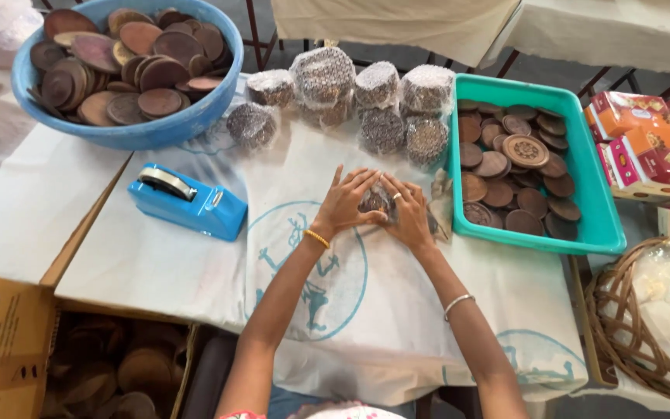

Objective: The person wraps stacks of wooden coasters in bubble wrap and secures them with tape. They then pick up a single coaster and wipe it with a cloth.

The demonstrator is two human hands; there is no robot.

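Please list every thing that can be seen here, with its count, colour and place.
bowl: one, blue, far left, full of brown discs
tape dispenser: one, blue, left of the hands
wrapped stacks: about eight, bubble wrap over brown, far middle
tray: one, teal, right, holding brown discs
boxes: several, red-orange, far right
basket: one, brown wicker, near right
cardboard box: one, near left
left hand, right hand: both on a wrapped stack

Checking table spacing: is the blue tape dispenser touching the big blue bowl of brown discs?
Apart. The head view shows bare white cloth between the blue tape dispenser and the blue bowl.
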